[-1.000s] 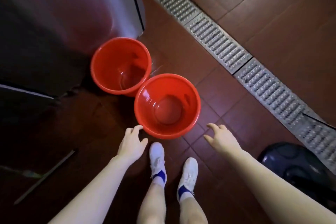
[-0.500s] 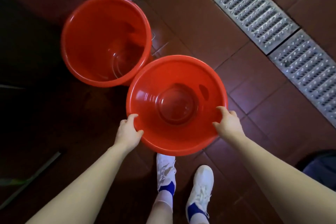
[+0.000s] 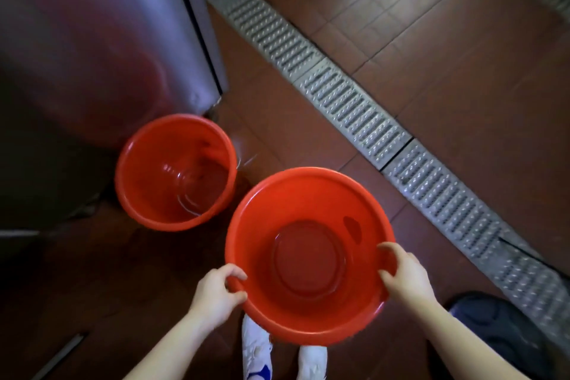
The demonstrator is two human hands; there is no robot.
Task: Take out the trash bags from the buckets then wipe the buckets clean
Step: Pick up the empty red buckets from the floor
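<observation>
Two red plastic buckets are in view, both without a bag inside. The nearer bucket (image 3: pixel 308 256) is held up above my feet, its open top facing me. My left hand (image 3: pixel 216 296) grips its rim on the left, thumb inside. My right hand (image 3: pixel 405 274) grips the rim on the right. The second bucket (image 3: pixel 175 173) stands on the floor to the left, beside the metal cabinet, apart from the first.
A stainless steel cabinet (image 3: pixel 108 40) rises at the upper left. A metal drain grate (image 3: pixel 364 114) runs diagonally across the brown tile floor (image 3: pixel 447 40). A dark bag (image 3: pixel 499 330) lies at lower right. My white shoes (image 3: pixel 256 348) are under the held bucket.
Both hands reached the nearer bucket, took its rim, and lifted it up and away from the other bucket. The two buckets no longer touch.
</observation>
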